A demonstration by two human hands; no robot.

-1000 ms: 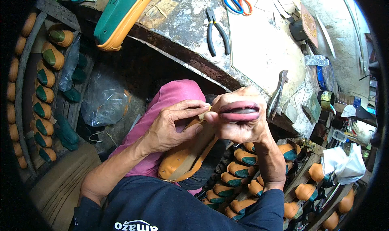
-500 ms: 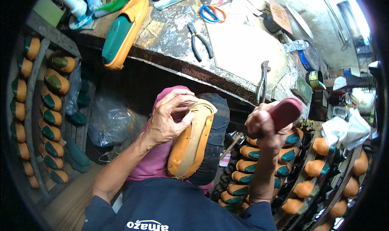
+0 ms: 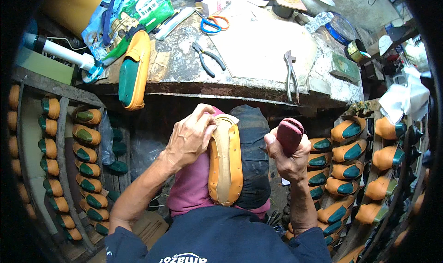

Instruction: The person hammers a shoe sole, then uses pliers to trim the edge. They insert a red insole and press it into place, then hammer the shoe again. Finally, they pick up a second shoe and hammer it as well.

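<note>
An orange leather shoe (image 3: 225, 170) lies sole-up across my lap, with a tan strip down its middle and small nails along its edge. My left hand (image 3: 190, 136) is closed at the shoe's far end, fingers and thumb pinching the pale leather edge there. To the right, apart from the shoe, my right hand (image 3: 290, 159) is raised and wrapped round a dark red oblong thing (image 3: 290, 134) with a split at its top; its kind I cannot make out. Beside the shoe, a black wrapped pad (image 3: 251, 152) covers my right thigh.
On the workbench (image 3: 180, 88) lie pliers (image 3: 208, 60), pincers (image 3: 290, 76), scissors (image 3: 213, 24) and a green block (image 3: 344, 67). An orange and green shoe (image 3: 134, 71) overhangs its left front edge. Racks of similar shoes stand left (image 3: 90, 169) and right (image 3: 347, 171).
The view has shifted, showing more of the left rack. My right hand has turned, so the dark red thing points upward instead of rightward. My left hand stays at the shoe's far end.
</note>
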